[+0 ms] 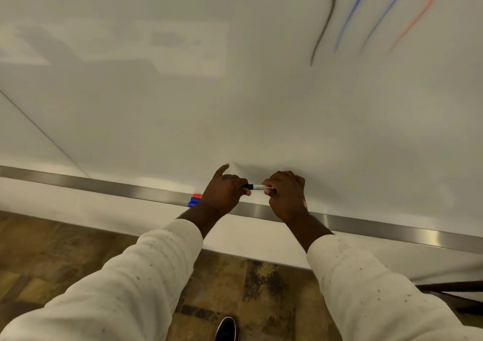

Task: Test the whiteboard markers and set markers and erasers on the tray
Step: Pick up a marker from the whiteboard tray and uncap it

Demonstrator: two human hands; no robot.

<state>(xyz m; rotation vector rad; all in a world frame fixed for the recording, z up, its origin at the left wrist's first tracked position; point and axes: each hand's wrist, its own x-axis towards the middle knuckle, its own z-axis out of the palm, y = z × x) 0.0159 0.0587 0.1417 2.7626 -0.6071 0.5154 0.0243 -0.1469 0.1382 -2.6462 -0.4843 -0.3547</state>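
Observation:
Both hands hold one black marker (254, 186) just above the metal tray (130, 190) at the foot of the whiteboard (235, 92). My left hand (224, 190) is closed around the marker's black cap end, index finger raised. My right hand (286, 194) grips the clear barrel end. On the tray, partly hidden behind my left hand, lie a red marker (197, 196) and two blue markers (194, 202). No eraser shows.
The board's upper right carries test strokes: a black line (324, 24), two blue lines (352, 14) and a red line (418, 16). Below the tray is patterned brown floor (65, 257), with a dark shoe (226, 329) at the bottom edge.

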